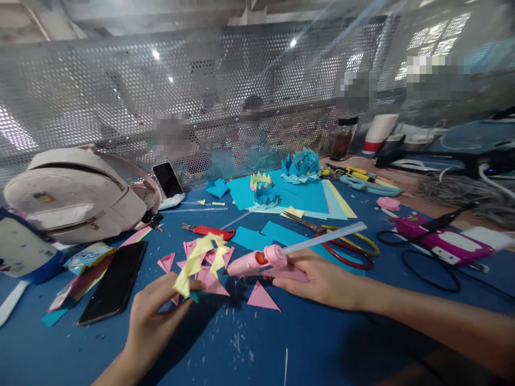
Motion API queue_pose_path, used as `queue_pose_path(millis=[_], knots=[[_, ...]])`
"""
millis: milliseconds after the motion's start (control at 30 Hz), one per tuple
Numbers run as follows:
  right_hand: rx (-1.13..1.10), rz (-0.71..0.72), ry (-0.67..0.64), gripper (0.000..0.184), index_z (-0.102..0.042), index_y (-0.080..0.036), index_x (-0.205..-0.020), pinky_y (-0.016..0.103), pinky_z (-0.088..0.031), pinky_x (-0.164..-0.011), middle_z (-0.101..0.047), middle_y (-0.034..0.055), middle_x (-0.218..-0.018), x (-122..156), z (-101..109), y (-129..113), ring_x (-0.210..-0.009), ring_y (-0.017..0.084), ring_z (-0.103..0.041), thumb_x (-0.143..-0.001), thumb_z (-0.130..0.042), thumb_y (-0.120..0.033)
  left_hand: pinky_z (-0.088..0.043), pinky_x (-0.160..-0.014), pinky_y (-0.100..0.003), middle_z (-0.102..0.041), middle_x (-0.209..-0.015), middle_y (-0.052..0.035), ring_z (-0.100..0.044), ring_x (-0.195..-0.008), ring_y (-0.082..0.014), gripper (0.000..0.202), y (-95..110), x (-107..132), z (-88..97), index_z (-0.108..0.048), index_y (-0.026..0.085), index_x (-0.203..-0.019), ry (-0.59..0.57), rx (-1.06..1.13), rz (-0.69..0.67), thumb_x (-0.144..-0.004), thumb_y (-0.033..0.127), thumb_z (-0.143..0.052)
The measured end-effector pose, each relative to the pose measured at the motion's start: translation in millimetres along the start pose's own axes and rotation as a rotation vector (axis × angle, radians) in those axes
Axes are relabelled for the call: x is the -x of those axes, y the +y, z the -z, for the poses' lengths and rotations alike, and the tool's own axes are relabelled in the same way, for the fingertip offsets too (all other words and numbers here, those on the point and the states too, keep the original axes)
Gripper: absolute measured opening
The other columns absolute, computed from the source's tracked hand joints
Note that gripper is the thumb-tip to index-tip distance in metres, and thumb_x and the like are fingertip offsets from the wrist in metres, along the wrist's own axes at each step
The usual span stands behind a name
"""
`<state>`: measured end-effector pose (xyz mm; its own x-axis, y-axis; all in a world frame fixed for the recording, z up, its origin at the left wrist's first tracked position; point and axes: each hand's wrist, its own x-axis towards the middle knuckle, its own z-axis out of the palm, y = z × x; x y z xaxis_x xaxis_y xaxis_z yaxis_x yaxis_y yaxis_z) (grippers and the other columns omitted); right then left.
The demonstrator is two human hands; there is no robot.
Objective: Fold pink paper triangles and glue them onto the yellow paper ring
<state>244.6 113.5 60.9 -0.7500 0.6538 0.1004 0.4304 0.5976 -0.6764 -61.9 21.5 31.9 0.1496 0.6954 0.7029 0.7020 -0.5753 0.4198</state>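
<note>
Lower centre: my left grip [155, 308], pinched on yellow spiked paper strip [193, 265]; my right grip [316, 276], wrapped round pink glue gun [246, 263]; pink triangle [263, 298] on counter [217, 351].

Blue tabletop [225, 367], pale scratches [237, 343] on the near side, between the two sets of fingers. Just beyond left fingers [161, 289]: scatter of pink folded papers [166, 262]. Farther past them, red cutter [213, 232]. Left of left fingers: black phone [116, 279], flat; pale backpack [76, 195] farther off. Just left of right fingers [287, 284]: pink triangle [263, 298]. Beyond right fingers: scissors [328, 244], partly over blue paper [277, 234]. Well to their right: magenta box [442, 241].
</note>
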Motion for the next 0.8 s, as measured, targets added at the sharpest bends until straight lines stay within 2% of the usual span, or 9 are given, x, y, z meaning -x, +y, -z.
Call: queue_pose_path(millis=[133,300,367,500,600,700,800], knots=[[0.038,0.002,0.048,0.039,-0.073,-0.022,-0.112,0.034,-0.053,-0.087,-0.075,0.0051,-0.108,-0.7,3.4,5.2,-0.096,0.025,-0.069,-0.093,-0.053,-0.050,-0.056,-0.062,-0.019,-0.078,-0.073,0.0005,-0.073,-0.062,-0.0164,0.011,-3.6,3.5,0.9,-0.078,0.021,-0.077,0.047,0.068,0.183,-0.077,0.015,-0.069],[0.164,-0.076,0.356,0.042,-0.075,-0.020,-0.104,0.040,-0.052,-0.088,-0.075,0.0098,-0.109,-11.8,18.0,27.0,-0.099,0.029,-0.069,-0.090,-0.053,-0.053,-0.054,-0.053,-0.019,-0.075,-0.069,0.0004,-0.067,-0.053,-0.0140,0.011,-4.2,-0.1,-2.2,-0.077,0.021,-0.071,0.090,0.245,0.398,-0.075,0.015,-0.069],[0.210,-0.084,0.412,0.041,-0.074,-0.020,-0.105,0.042,-0.052,-0.090,-0.074,0.0099,-0.111,-18.6,24.3,37.4,-0.102,0.030,-0.068,-0.090,-0.051,-0.052,-0.054,-0.051,-0.019,-0.075,-0.071,-0.0010,-0.067,-0.057,-0.0151,0.011,-4.3,-1.1,-3.3,-0.077,0.021,-0.069,0.104,0.289,0.443,-0.073,0.015,-0.069],[0.345,-0.145,0.372,0.040,-0.072,-0.022,-0.111,0.042,-0.052,-0.089,-0.072,0.0094,-0.117,-29.3,28.2,56.2,-0.105,0.030,-0.067,-0.092,-0.048,-0.048,-0.053,-0.052,-0.021,-0.072,-0.073,-0.0039,-0.067,-0.067,-0.0185,0.006,-3.9,-2.0,-3.2,-0.076,0.019,-0.069,0.101,0.329,0.479,-0.072,0.018,-0.072],[0.395,-0.204,0.323,0.040,-0.073,-0.018,-0.101,0.040,-0.054,-0.072,-0.075,0.0123,-0.098,-32.4,25.6,64.2,-0.087,0.028,-0.070,-0.091,-0.047,-0.048,-0.056,-0.066,-0.026,-0.069,-0.074,-0.0040,-0.066,-0.074,-0.0190,0.007,-3.5,-3.5,-2.1,-0.074,0.019,-0.067,0.089,0.364,0.421,-0.073,0.018,-0.073],[0.446,-0.230,0.290,0.039,-0.070,-0.017,-0.086,0.038,-0.051,-0.063,-0.073,0.0111,-0.078,-31.9,26.3,62.2,-0.074,0.027,-0.068,-0.091,-0.050,-0.050,-0.054,-0.071,-0.028,-0.067,-0.076,-0.0034,-0.064,-0.076,-0.0185,0.008,-4.3,-4.4,-1.6,-0.073,0.019,-0.068,0.069,0.394,0.386,-0.076,0.018,-0.072],[0.507,-0.217,0.277,0.036,-0.067,-0.019,-0.079,0.036,-0.048,-0.063,-0.072,0.0095,-0.079,-25.5,33.6,48.5,-0.072,0.025,-0.066,-0.088,-0.055,-0.052,-0.053,-0.068,-0.027,-0.068,-0.078,-0.0037,-0.063,-0.076,-0.0183,0.007,-5.5,-3.2,-1.8,-0.074,0.019,-0.070,0.051,0.404,0.396,-0.077,0.018,-0.072]])
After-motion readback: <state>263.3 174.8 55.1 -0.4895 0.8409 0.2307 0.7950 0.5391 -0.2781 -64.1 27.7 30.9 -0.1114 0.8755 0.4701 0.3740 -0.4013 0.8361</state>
